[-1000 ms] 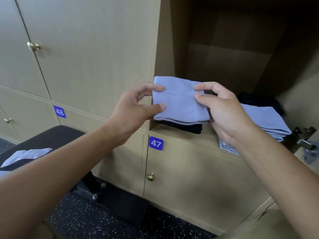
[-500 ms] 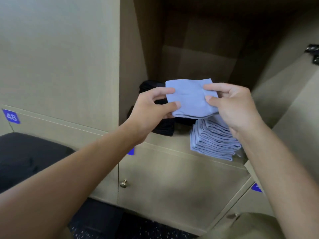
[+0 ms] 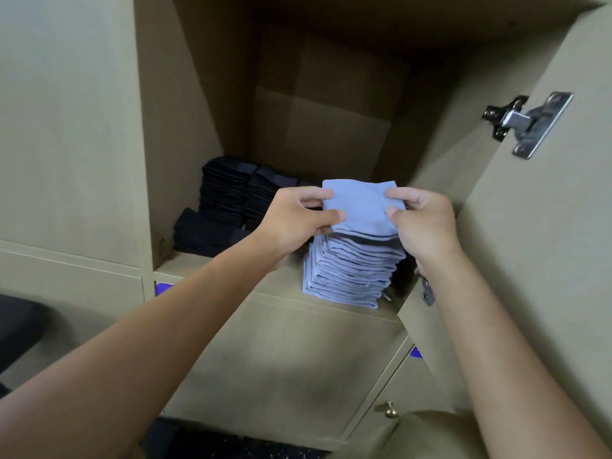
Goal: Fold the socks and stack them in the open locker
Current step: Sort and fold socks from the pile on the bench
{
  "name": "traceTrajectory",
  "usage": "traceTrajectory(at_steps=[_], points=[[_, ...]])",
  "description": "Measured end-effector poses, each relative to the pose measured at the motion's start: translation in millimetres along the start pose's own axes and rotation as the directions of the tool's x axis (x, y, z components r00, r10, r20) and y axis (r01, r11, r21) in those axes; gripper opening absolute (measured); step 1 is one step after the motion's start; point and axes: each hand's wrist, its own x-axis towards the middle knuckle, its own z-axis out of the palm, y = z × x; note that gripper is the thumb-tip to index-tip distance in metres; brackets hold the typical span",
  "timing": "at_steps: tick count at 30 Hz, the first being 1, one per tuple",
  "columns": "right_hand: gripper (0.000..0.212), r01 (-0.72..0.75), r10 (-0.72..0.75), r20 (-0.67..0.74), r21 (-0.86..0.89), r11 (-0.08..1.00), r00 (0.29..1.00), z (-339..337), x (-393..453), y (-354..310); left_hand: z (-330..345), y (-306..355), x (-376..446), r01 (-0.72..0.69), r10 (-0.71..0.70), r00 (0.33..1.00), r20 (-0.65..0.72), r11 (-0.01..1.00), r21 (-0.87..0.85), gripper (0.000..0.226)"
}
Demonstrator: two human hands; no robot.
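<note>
Left hand [image 3: 291, 220] and right hand [image 3: 420, 220] each pinch a side edge of the folded blue sock [image 3: 361, 207], held just above the blue stack [image 3: 347, 273] at the near right of the locker [image 3: 205, 263] floor, dark stacks [image 3: 228, 190] far left.

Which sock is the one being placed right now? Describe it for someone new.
Look inside the open locker, at the light blue stack on its right. Just above it, the left hand and right hand pinch one folded light blue sock, the only one lifted, unlike the dark stacks on the left.
</note>
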Motion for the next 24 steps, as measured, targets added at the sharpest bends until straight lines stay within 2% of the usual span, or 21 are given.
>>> traceTrajectory(at_steps=[4,7,13,17,22,24], points=[[0.035,-0.005,0.005,0.0,-0.085,0.996,1.0,0,3,6,3,-2,12,0.027,-0.029,0.999,0.03,0.997,0.072,0.052],[0.026,-0.015,0.02,0.025,-0.178,0.984,0.999,2,4,12,0,-8,19,0.03,-0.041,0.997,0.061,0.985,0.169,0.051],[0.034,-0.04,0.077,0.096,-0.341,0.939,0.992,8,7,25,-7,-17,22,-0.086,0.05,0.995,0.089,0.884,0.459,0.045],[0.029,0.055,-0.041,0.042,-0.431,0.901,0.998,12,4,24,-13,-15,17,-0.165,0.141,0.986,0.085,0.835,0.525,0.031],[0.021,0.159,-0.165,0.02,-0.401,0.902,0.986,14,-4,13,-21,-14,5,-0.209,0.216,0.975,0.055,0.802,0.56,0.013],[0.015,0.212,-0.218,0.031,-0.389,0.897,0.975,16,-9,6,-26,-14,-3,-0.221,0.236,0.97,0.052,0.777,0.59,0.013]])
